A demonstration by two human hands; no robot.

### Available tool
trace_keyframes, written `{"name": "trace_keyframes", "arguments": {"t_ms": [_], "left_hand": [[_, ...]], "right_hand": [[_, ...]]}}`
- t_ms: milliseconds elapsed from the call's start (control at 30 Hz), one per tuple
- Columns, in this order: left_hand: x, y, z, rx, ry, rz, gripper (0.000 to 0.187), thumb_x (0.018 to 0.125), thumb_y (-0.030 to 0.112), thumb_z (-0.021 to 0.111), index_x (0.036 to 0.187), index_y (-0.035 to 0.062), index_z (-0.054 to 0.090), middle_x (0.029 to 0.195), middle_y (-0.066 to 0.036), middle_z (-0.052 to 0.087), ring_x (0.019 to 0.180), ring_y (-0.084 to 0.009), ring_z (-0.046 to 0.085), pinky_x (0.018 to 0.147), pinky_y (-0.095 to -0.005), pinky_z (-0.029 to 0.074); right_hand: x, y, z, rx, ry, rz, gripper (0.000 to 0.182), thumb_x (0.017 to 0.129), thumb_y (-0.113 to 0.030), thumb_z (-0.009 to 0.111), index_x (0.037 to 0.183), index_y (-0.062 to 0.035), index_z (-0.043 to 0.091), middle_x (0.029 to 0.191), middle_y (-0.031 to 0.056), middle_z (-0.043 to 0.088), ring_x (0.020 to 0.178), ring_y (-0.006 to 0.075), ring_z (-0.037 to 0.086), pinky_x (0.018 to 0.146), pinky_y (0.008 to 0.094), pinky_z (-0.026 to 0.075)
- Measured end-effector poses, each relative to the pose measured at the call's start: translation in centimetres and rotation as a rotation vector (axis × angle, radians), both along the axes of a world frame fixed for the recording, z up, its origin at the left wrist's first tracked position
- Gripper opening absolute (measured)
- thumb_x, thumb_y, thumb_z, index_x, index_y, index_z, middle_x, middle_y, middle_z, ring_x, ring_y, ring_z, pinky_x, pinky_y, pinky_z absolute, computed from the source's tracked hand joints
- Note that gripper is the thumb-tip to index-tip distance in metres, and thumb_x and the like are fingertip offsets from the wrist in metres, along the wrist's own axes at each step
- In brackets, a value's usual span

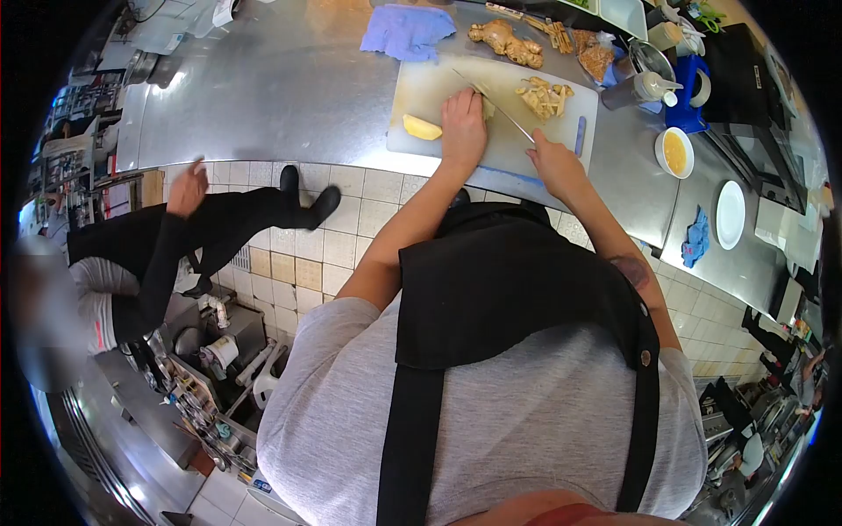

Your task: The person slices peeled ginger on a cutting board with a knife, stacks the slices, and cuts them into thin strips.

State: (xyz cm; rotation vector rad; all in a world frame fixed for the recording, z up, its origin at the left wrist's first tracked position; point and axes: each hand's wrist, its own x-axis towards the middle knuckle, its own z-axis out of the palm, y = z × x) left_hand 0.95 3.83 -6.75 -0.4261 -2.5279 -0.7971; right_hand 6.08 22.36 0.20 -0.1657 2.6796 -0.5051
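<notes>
On a white cutting board (421, 83), my left hand (464, 127) presses down with its fingers together on a pale piece (488, 109) that is mostly hidden beneath them. My right hand (558, 165) is closed round the handle of a knife (509, 117). The blade runs up and left across the board, beside my left fingertips. A peeled yellow piece (422, 128) lies left of my left hand. Brown peelings (545, 97) are heaped on the board's right part, near a small purple-grey bar (581, 136).
Unpeeled ginger (507, 44) and a purple cloth (406, 32) lie behind the board. To the right are a squeeze bottle (640, 90), a bowl of yellow food (674, 153), a white plate (730, 215) and a blue cloth (696, 238). Another person's hand (187, 189) is at the left.
</notes>
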Motion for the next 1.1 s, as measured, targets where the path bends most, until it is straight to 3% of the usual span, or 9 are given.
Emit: {"name": "trace_keyframes", "arguments": {"t_ms": [233,467,833,1100], "left_hand": [[-0.1,-0.1,-0.4,0.013,0.027,-0.003,0.033,0.075,0.002,0.059,0.107,-0.0043,0.059,0.116,-0.018,0.056,0.106,-0.0354,0.053,0.097,-0.0457,0.04],[0.1,-0.1,0.1,0.03,0.0,0.012,0.033,0.075,-0.004,0.055,0.108,-0.005,0.06,0.115,-0.018,0.058,0.108,-0.0355,0.054,0.096,-0.0449,0.042],[-0.2,-0.1,-0.3,0.029,0.036,-0.005,0.035,0.074,0.0,0.059,0.109,-0.005,0.058,0.116,-0.019,0.056,0.107,-0.0359,0.053,0.098,-0.0461,0.04],[0.1,-0.2,-0.2,0.022,0.013,-0.006,0.031,0.077,0.001,0.057,0.108,-0.0049,0.058,0.115,-0.019,0.057,0.107,-0.0357,0.053,0.097,-0.0461,0.041]], "right_hand": [[-1.6,0.1,1.2,-0.001,0.129,0.054,0.026,0.097,-0.027,0.055,0.108,-0.0073,0.044,0.081,0.0257,0.065,0.079,0.0469,0.064,0.068,0.0566,0.049],[0.5,0.9,4.5,0.086,-0.005,0.042,0.025,0.096,-0.028,0.054,0.107,-0.0064,0.046,0.085,0.0249,0.066,0.081,0.0452,0.065,0.071,0.0549,0.051],[-0.8,-0.2,-0.5,-0.019,0.052,0.006,0.026,0.096,-0.027,0.055,0.106,-0.0047,0.046,0.084,0.0246,0.067,0.081,0.0455,0.065,0.071,0.0548,0.051],[-0.9,-0.1,3.5,0.052,0.063,0.051,0.026,0.096,-0.028,0.055,0.106,-0.0059,0.046,0.083,0.0252,0.066,0.08,0.0451,0.065,0.069,0.0544,0.051]]}}
